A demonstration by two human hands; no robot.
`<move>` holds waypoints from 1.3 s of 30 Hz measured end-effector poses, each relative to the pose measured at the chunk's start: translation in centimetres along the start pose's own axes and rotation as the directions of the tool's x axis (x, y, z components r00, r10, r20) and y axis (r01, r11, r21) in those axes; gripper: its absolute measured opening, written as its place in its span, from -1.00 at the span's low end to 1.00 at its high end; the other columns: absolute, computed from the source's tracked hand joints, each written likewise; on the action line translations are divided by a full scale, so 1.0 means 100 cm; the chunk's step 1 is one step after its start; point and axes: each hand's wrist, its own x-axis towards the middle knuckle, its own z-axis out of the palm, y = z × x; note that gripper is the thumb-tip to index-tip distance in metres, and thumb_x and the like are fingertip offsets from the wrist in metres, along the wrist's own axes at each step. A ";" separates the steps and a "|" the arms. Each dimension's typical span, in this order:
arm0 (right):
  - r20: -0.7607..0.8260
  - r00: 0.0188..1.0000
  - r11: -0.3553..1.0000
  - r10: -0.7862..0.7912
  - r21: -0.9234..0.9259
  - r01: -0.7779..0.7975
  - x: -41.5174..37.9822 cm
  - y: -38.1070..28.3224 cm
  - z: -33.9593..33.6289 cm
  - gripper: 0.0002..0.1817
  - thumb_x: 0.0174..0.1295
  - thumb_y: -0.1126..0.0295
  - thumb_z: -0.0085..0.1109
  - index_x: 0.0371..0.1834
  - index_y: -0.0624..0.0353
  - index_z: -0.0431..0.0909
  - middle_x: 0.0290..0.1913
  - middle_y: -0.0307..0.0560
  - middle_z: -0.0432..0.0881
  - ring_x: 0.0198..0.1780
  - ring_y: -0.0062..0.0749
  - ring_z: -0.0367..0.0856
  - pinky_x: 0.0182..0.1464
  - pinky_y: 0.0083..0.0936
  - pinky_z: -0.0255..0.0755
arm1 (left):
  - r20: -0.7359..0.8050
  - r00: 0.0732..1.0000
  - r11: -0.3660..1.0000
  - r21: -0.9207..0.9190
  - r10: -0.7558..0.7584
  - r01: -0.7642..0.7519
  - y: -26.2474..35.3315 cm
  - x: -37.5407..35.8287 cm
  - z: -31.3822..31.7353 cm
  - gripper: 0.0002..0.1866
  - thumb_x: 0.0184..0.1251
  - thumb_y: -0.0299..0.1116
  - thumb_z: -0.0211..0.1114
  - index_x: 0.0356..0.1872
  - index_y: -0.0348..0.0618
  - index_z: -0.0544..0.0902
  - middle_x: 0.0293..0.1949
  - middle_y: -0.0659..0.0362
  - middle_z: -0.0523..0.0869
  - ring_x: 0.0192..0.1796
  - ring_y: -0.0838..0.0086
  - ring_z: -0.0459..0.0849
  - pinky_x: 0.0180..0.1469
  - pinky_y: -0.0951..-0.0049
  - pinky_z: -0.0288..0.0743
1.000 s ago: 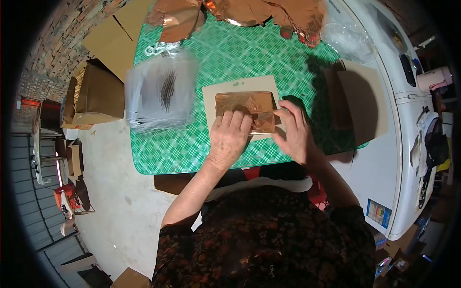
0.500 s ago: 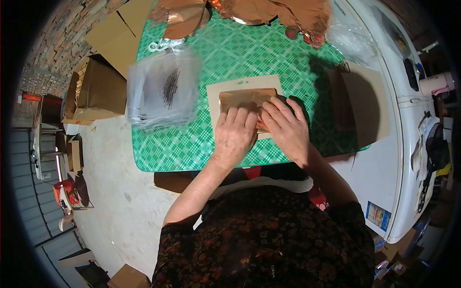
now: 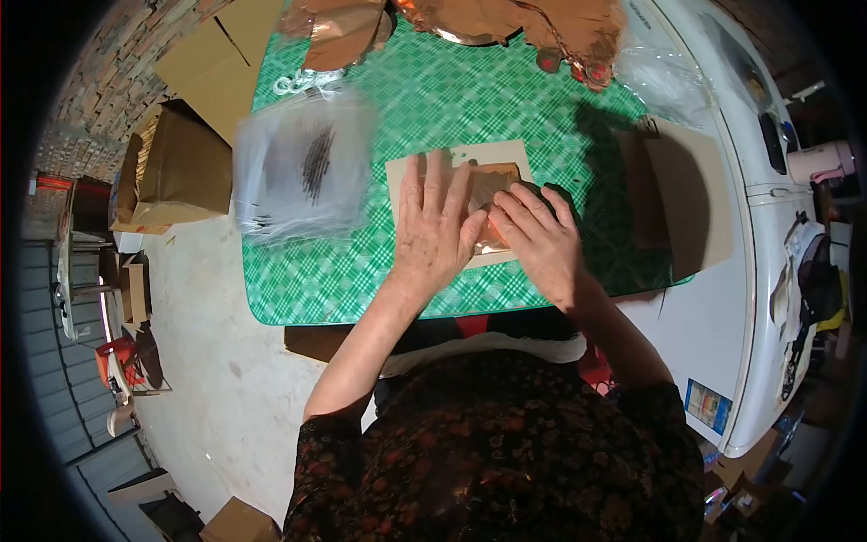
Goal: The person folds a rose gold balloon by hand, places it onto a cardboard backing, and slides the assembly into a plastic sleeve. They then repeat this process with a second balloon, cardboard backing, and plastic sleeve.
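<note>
Both hands lie open on the copper-coloured packet [image 3: 493, 181] — the left hand [image 3: 430, 226] with fingers spread across its nine o'clock side, the right hand [image 3: 542, 239] with fingers together at three. Beneath is a cardboard sheet [image 3: 497, 152]; clear plastic sheets [image 3: 284, 172] sit toward ten, crumpled foil [image 3: 578, 32] toward one.

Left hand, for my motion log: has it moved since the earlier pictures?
Yes, forward: the left hand now reaches nearer the far edge of the beige board.
</note>
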 end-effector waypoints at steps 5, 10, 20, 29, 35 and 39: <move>0.047 0.998 0.982 0.042 0.182 -0.050 -0.001 0.003 -0.001 -0.53 0.30 0.46 0.28 0.30 0.23 0.70 0.44 0.03 0.64 0.57 -0.04 0.50 0.63 0.04 0.30 | -0.016 1.000 0.999 0.046 -0.022 0.023 0.004 -0.003 0.008 -0.29 0.65 -0.03 0.29 0.66 -0.17 0.43 0.68 -0.28 0.24 0.72 -0.38 0.11 0.69 -0.28 0.14; 0.235 0.968 0.868 0.085 0.459 -0.188 0.001 0.008 -0.036 -0.23 0.31 0.41 0.28 0.63 0.35 0.39 0.68 0.28 0.33 0.76 0.17 0.20 0.72 0.08 0.15 | -0.005 0.999 0.998 0.051 -0.042 0.042 0.004 -0.004 0.009 -0.31 0.68 -0.02 0.24 0.67 -0.13 0.42 0.69 -0.27 0.23 0.73 -0.34 0.13 0.71 -0.26 0.11; 0.257 0.950 0.970 0.177 0.117 -0.212 0.038 0.005 0.006 -0.16 0.64 0.03 0.08 0.76 0.39 0.11 0.79 0.29 0.10 0.83 0.14 -0.05 0.81 0.10 -0.25 | -0.005 0.999 0.997 0.072 -0.040 0.040 0.002 -0.006 0.012 -0.29 0.62 -0.08 0.26 0.66 -0.18 0.42 0.68 -0.30 0.24 0.72 -0.34 0.15 0.70 -0.28 0.10; 0.234 0.963 0.986 0.135 0.068 -0.155 0.033 0.012 0.022 -0.11 0.53 -0.13 0.18 0.69 0.35 0.31 0.74 0.15 0.29 0.81 0.02 0.07 0.78 0.24 -0.27 | 0.034 0.995 0.989 0.121 -0.092 0.087 0.007 -0.005 0.013 -0.22 0.57 -0.04 0.28 0.69 -0.18 0.37 0.70 -0.29 0.22 0.74 -0.34 0.12 0.73 -0.26 0.05; 0.233 0.965 0.988 0.118 0.072 -0.138 0.034 0.017 0.020 -0.11 0.44 -0.04 0.33 0.63 0.42 0.36 0.70 0.20 0.34 0.79 0.03 0.14 0.78 0.25 -0.26 | 0.083 0.986 0.984 0.119 -0.145 0.135 0.009 -0.005 0.013 -0.20 0.60 -0.03 0.25 0.74 -0.15 0.31 0.75 -0.26 0.17 0.77 -0.29 0.07 0.75 -0.23 0.00; 0.247 0.963 0.994 0.108 0.000 -0.111 0.039 0.016 0.011 -0.11 0.41 0.01 0.37 0.61 0.46 0.37 0.70 0.25 0.33 0.79 0.05 0.14 0.77 0.26 -0.24 | 0.077 0.986 0.983 0.119 -0.146 0.137 0.008 -0.006 0.014 -0.20 0.61 -0.03 0.22 0.74 -0.19 0.30 0.75 -0.25 0.18 0.78 -0.27 0.07 0.75 -0.22 0.00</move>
